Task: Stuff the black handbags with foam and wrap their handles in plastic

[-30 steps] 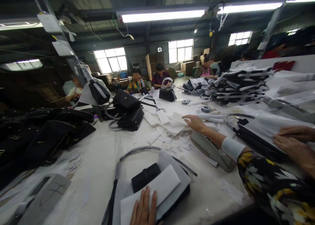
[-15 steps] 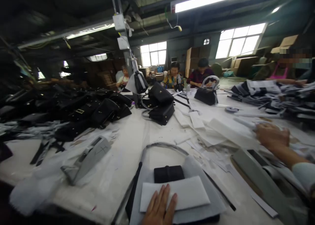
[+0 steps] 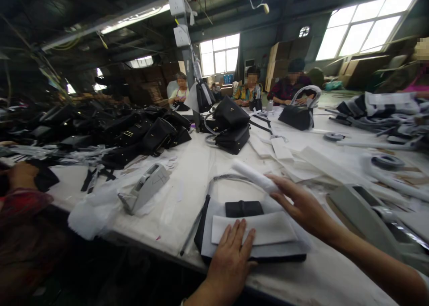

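Observation:
A black handbag (image 3: 254, 257) lies at the table's near edge under a translucent grey-white sheet, its wrapped handle (image 3: 231, 177) arching away from me. On the sheet rest a small black strap piece (image 3: 244, 208) and a folded white foam sheet (image 3: 275, 229). My left hand (image 3: 231, 250) lies flat on that foam sheet, fingers outstretched. Above the bag's far side, my right hand (image 3: 295, 199) pinches the end of a white foam strip (image 3: 253, 174), which looks blurred and may be rolled or folded. The strip is clear of the bag.
A grey tape dispenser (image 3: 145, 187) stands left of the bag and a larger grey dispenser (image 3: 372, 221) right. White foam sheets (image 3: 315, 163) lie behind. Black bags (image 3: 231, 123) are piled mid-table and at left. A co-worker's arm (image 3: 23, 185) reaches in at left; other people sit across.
My right hand has come from the foam sheets at right to above the bag, now with a white foam strip. My left hand stays on the folded foam. The view has shifted right and down.

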